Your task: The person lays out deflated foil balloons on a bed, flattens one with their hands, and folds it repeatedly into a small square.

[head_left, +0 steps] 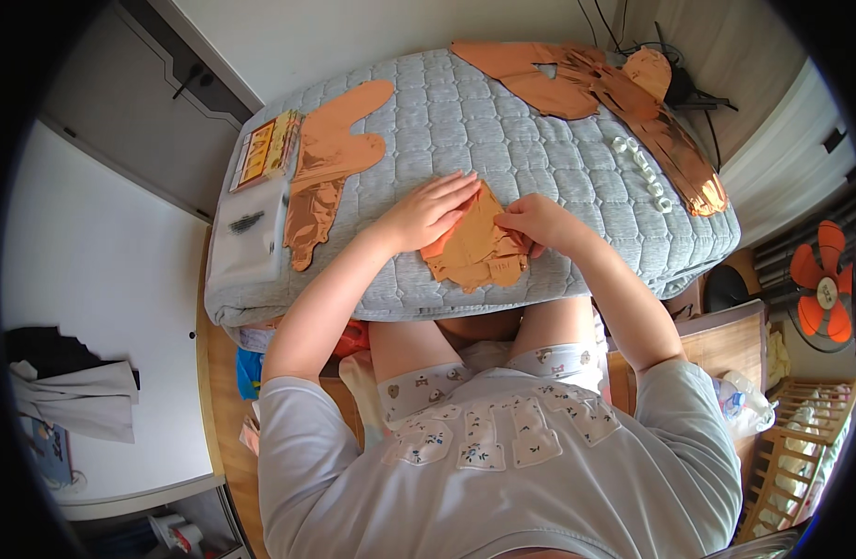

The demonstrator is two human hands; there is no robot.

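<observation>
A copper-coloured foil balloon point(474, 244), flattened and folded into a small creased bundle, lies near the front edge of the grey quilted mattress point(418, 121). My left hand point(433, 212) rests flat along its upper left side, fingers stretched out over the foil. At its upper right edge, my right hand point(538, 222) pinches the foil between thumb and fingers. Some of the right fingers are hidden behind the hand. Another flat copper foil balloon point(339, 154), with rounded lobes, is spread out to the left.
More copper foil balloons point(563, 88) lie at the far right. Near them is a curled whitish strip point(644, 175). A yellow-and-red printed package point(263, 154) and a clear plastic bag point(248, 233) occupy the left edge. An orange-bladed fan point(827, 291) stands beyond the mattress at right.
</observation>
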